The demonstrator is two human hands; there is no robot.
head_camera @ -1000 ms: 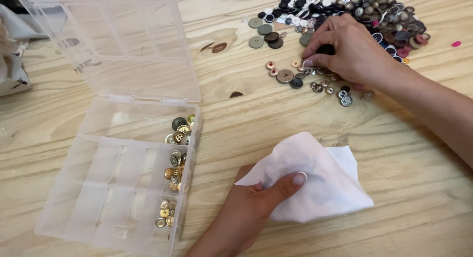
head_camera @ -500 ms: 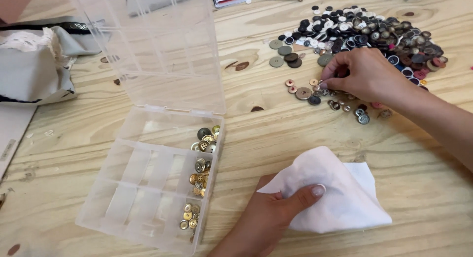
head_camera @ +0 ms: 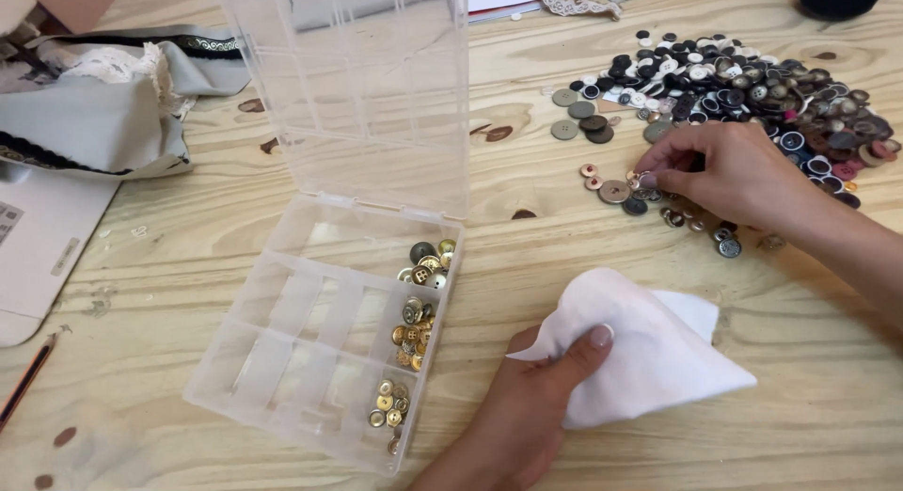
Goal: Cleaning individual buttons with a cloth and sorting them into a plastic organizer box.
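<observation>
Right hand (head_camera: 729, 176) pinches button (head_camera: 645, 181) beside button pile (head_camera: 752, 91).

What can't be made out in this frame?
- Head view: whatever the right hand pinches from the button pile is too small and finger-covered.
- The left hand palm is hidden under the white cloth.
- The pencil is cut off by the left edge.

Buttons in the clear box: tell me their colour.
Mostly gold, a few darker, in the head view: buttons along the right compartments of the box.
</observation>
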